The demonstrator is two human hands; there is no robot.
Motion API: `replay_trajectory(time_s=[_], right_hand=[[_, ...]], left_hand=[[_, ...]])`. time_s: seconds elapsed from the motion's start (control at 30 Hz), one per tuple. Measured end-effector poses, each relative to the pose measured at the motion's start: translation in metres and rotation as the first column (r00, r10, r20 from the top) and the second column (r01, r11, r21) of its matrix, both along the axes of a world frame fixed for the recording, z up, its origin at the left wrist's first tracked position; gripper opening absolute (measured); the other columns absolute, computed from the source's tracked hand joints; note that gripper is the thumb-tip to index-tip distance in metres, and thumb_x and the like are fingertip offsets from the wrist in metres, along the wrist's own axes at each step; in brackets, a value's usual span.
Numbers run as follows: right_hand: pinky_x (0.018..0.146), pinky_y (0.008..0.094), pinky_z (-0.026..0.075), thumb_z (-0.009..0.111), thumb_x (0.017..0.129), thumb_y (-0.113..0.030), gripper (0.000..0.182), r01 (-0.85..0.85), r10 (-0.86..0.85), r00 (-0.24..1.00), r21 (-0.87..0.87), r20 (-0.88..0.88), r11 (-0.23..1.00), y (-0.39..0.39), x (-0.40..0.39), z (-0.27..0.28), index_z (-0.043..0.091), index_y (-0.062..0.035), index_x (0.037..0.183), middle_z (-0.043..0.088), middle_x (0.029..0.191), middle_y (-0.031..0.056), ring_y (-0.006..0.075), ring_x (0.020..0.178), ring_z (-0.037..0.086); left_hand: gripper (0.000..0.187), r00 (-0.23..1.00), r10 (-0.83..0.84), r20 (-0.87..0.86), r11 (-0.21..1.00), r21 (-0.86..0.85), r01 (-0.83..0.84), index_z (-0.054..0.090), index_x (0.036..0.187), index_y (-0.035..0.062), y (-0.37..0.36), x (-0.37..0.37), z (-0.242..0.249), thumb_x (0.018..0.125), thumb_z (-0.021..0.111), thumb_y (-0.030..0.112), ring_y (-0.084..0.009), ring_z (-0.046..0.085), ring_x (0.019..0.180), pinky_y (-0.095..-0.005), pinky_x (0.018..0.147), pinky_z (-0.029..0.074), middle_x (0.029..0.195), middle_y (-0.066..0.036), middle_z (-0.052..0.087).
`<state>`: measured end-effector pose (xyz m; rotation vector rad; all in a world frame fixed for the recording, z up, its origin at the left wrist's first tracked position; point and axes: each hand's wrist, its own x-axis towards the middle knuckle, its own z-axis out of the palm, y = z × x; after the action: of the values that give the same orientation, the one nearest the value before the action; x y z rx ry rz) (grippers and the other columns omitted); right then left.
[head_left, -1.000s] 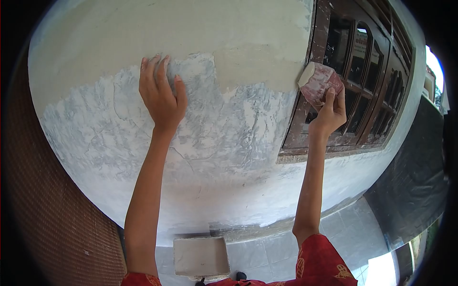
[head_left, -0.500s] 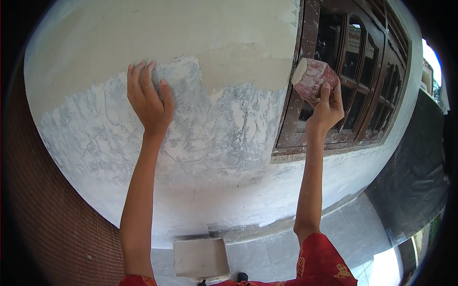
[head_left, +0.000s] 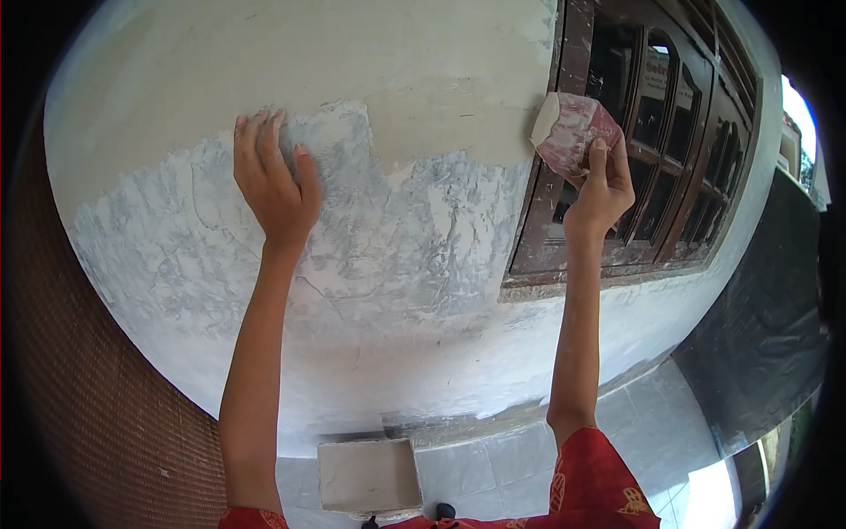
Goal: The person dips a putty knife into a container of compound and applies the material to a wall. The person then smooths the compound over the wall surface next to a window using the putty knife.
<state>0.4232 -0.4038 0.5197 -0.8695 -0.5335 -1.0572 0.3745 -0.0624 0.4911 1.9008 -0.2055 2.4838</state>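
My right hand point(head_left: 601, 189) pinches a reddish, flat putty scraper point(head_left: 577, 132) between thumb and fingers. White smears cover its face, and a cream band of putty runs along its left edge. That edge is right at the wall beside the brown window frame. My left hand point(head_left: 275, 181) lies against the wall with its fingers stretched upward, holding nothing. It overlaps the border between the smooth beige coat point(head_left: 264, 62) above and the rough white-grey wall surface point(head_left: 379, 238) below.
A brown wooden window point(head_left: 648, 159) with glass panes is at the right. Below, a rectangular tray point(head_left: 370, 476) of beige putty stands near my feet on grey floor tiles point(head_left: 520, 467). Woven matting point(head_left: 115, 388) borders the left; a dark sheet point(head_left: 758, 326) hangs at the right.
My right hand has tilted the putty scraper and shifted it slightly left and up, from over the window frame toward the wall. My left hand stays almost in place.
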Motion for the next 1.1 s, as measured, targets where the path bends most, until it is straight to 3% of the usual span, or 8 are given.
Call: replay_trajectory(time_s=[0.1,0.17,0.3,0.43,0.6,0.83,1.0,1.1], right_hand=[[0.081,0.0230,0.054,0.062,0.097,-0.004,0.042,-0.102,0.104,0.995,-0.084,0.013,0.991,0.026,0.004,-0.001,0.054,0.0042,0.138,0.070,0.112,0.0115,0.0109,0.100,0.065],[0.062,0.0262,0.062,0.065,0.097,-0.010,0.046,0.146,-0.130,0.988,-0.244,0.081,0.959,0.033,0.020,-0.005,0.051,0.0036,0.139,0.070,0.109,0.0111,0.0102,0.083,0.068],[0.081,0.0230,0.053,0.063,0.097,-0.006,0.041,0.029,-0.024,0.999,0.089,-0.049,0.996,0.005,0.007,-0.005,0.056,0.0033,0.136,0.071,0.111,0.0121,0.0111,0.098,0.065],[0.081,0.0234,0.054,0.063,0.097,-0.007,0.039,0.010,-0.011,1.000,0.117,0.002,0.993,0.022,-0.007,-0.003,0.058,0.0034,0.134,0.071,0.110,0.0124,0.0113,0.093,0.066],[0.082,0.0244,0.054,0.062,0.098,-0.007,0.038,0.089,-0.094,0.996,-0.281,-0.004,0.956,0.077,-0.013,0.003,0.058,0.0038,0.134,0.072,0.108,0.0131,0.0107,0.092,0.066],[0.079,0.0236,0.055,0.062,0.098,-0.009,0.040,0.009,-0.008,0.997,-0.005,0.082,1.000,0.052,-0.015,0.007,0.057,0.0050,0.135,0.071,0.109,0.0127,0.0109,0.094,0.066],[0.077,0.0219,0.054,0.064,0.096,-0.007,0.039,0.108,-0.086,0.994,-0.385,0.074,0.917,0.074,-0.013,0.005,0.057,0.0075,0.132,0.073,0.101,0.0129,0.0102,0.092,0.067],[0.077,0.0226,0.054,0.063,0.097,-0.005,0.034,0.170,-0.167,0.986,-0.173,0.027,0.970,0.062,-0.008,0.002,0.058,0.0080,0.128,0.073,0.100,0.0131,0.0105,0.089,0.067]], left_hand=[[0.042,1.000,0.001,0.012,1.000,0.009,-0.001,0.052,0.136,0.0018,0.002,0.000,0.000,0.100,0.048,0.023,-0.0389,0.036,0.139,-0.0529,0.111,0.031,0.143,-0.017,0.045],[0.042,1.000,-0.001,0.010,1.000,0.007,0.001,0.052,0.136,0.0018,0.001,0.001,-0.001,0.099,0.048,0.023,-0.0387,0.036,0.139,-0.0526,0.111,0.031,0.142,-0.016,0.045],[0.042,1.000,0.007,-0.011,1.000,0.000,-0.007,0.052,0.136,0.0018,-0.001,-0.001,-0.001,0.099,0.048,0.022,-0.0382,0.036,0.139,-0.0518,0.111,0.031,0.142,-0.016,0.045],[0.042,1.000,0.009,-0.006,1.000,0.005,-0.009,0.052,0.136,0.0017,-0.001,-0.002,-0.001,0.099,0.048,0.022,-0.0380,0.036,0.139,-0.0516,0.111,0.031,0.142,-0.016,0.046],[0.042,1.000,-0.015,0.025,1.000,0.009,0.015,0.051,0.136,0.0017,0.003,0.001,-0.001,0.100,0.048,0.023,-0.0382,0.036,0.139,-0.0519,0.111,0.031,0.141,-0.016,0.046],[0.041,1.000,-0.014,0.015,1.000,-0.017,0.015,0.056,0.132,0.0047,0.001,0.001,-0.002,0.095,0.052,0.021,-0.0371,0.038,0.139,-0.0507,0.110,0.033,0.138,-0.015,0.051],[0.041,0.999,-0.036,0.018,0.999,-0.002,0.036,0.052,0.136,0.0022,0.002,0.000,-0.001,0.100,0.047,0.022,-0.0389,0.036,0.139,-0.0523,0.110,0.031,0.140,-0.017,0.048],[0.041,0.999,-0.036,0.010,0.999,-0.002,0.036,0.051,0.136,0.0027,0.002,0.001,-0.001,0.100,0.047,0.022,-0.0387,0.036,0.139,-0.0521,0.110,0.031,0.140,-0.016,0.047]])
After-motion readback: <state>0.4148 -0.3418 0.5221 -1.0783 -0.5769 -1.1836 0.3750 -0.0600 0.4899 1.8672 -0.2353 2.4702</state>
